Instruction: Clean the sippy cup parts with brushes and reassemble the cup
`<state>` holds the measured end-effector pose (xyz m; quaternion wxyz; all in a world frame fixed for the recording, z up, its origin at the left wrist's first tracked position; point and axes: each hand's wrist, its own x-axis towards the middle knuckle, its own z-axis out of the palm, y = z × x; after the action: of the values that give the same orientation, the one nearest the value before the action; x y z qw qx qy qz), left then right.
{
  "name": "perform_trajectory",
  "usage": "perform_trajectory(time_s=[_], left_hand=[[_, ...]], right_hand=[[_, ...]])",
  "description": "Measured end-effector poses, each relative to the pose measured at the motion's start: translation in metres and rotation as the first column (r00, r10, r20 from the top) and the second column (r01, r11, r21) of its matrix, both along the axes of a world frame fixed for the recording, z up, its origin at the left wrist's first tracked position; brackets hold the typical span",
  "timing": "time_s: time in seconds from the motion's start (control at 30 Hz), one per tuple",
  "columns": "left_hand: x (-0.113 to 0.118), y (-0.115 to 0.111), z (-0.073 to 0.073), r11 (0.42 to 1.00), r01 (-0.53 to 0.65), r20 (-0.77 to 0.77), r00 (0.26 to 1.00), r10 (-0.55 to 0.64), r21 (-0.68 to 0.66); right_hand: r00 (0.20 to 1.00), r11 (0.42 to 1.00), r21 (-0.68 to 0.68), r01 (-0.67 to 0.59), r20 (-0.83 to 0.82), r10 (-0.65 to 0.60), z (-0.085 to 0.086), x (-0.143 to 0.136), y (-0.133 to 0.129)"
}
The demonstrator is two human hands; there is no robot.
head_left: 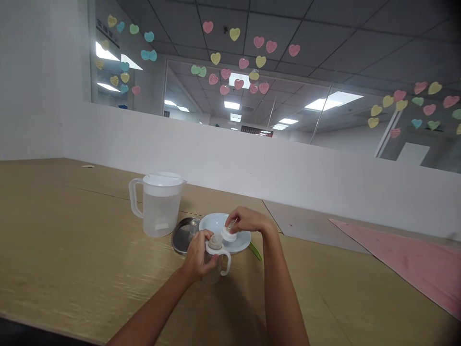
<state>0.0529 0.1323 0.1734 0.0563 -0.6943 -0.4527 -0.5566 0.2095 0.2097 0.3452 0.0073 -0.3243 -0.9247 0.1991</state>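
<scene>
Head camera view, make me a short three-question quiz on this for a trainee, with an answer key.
1. Which hand grips the handled bottle?
2. True or false: the pitcher stands uncovered.
3. What colour is the slim item beside the plate?
A) Pink
B) Green
C) Blue

Key:
1. The left hand.
2. False; its lid is on.
3. B.
</scene>
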Motion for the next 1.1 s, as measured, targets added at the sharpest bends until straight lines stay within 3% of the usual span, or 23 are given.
perform_trajectory(time_s=[0.27, 0.5, 0.63, 1.1], left_hand=[[0.001, -0.002, 0.002, 1.0, -0.006, 0.001, 1.0, 0.006, -0.016], [0.0, -0.002, 0.001, 0.999, -0.015, -0.015, 1.0, 0.015, -0.032], [0.0, -0.002, 0.0, 0.999, -0.023, -0.012, 1.0, 0.023, -0.035], [-0.001, -0.001, -0.001, 1.0, -0.018, -0.015, 1.0, 0.018, -0.009]], right_hand=[[1.0, 0.999, 0.036, 0.006, 0.026, -0.007, 0.0, -0.007, -0.006], [0.993, 0.988, 0.129, 0.088, -0.088, -0.077, 0.007, -0.002, -0.014], [0.999, 0.996, 0.085, 0.032, -0.037, -0.028, 0.007, -0.005, -0.017], [0.998, 0.994, 0.109, 0.029, 0.056, -0.036, 0.002, -0.017, -0.02]])
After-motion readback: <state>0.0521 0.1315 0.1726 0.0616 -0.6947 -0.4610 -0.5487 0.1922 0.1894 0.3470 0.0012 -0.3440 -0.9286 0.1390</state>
